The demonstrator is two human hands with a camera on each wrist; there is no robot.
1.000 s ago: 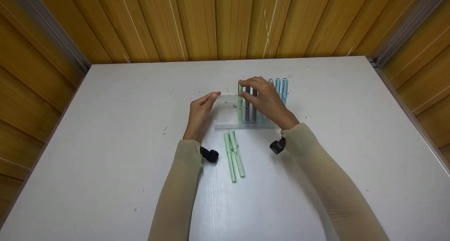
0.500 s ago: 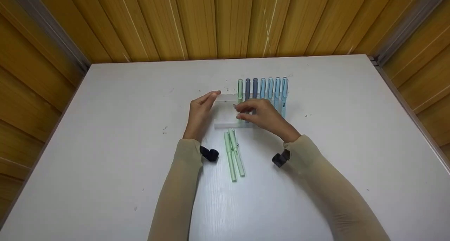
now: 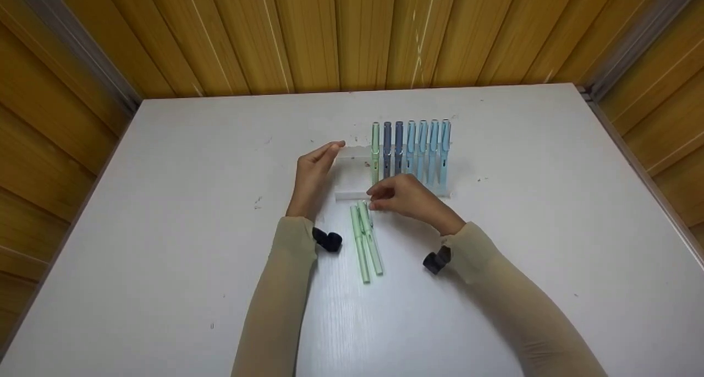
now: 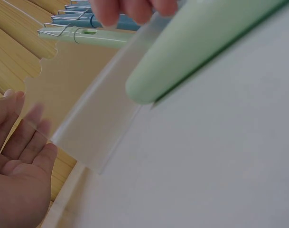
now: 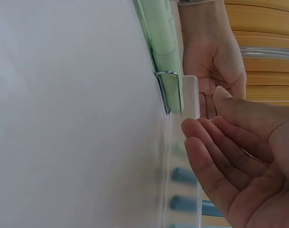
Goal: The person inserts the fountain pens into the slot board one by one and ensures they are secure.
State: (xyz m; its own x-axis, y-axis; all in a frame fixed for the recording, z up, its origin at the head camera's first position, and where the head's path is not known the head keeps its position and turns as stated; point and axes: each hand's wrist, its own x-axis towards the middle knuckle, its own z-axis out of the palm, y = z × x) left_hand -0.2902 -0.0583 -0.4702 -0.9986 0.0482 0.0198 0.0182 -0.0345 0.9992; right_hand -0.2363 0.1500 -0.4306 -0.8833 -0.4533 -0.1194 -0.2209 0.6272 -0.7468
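Note:
A clear pen stand (image 3: 353,196) stands on the white table, holding one green pen (image 3: 375,140), two dark blue-grey pens (image 3: 388,140) and several light blue pens (image 3: 434,140) upright in a row. My left hand (image 3: 312,179) holds the stand's left side edge; some of its fingers (image 4: 34,114) show through the clear panel. Two more green pens (image 3: 360,245) lie side by side on the table before the stand. My right hand (image 3: 412,202) is at their clip ends, thumb and fingers apart, holding nothing; in the right wrist view a pen clip (image 5: 168,90) lies just beyond its fingertips.
The white table (image 3: 181,212) reaches back to a wood-patterned panel wall (image 3: 308,36). A small black camera sits at each wrist, the left camera (image 3: 328,241) near the loose pens. Small marks dot the tabletop.
My right hand has let go of the standing green pen and come down and toward me, to the loose green pens. The left hand stays at the stand's edge.

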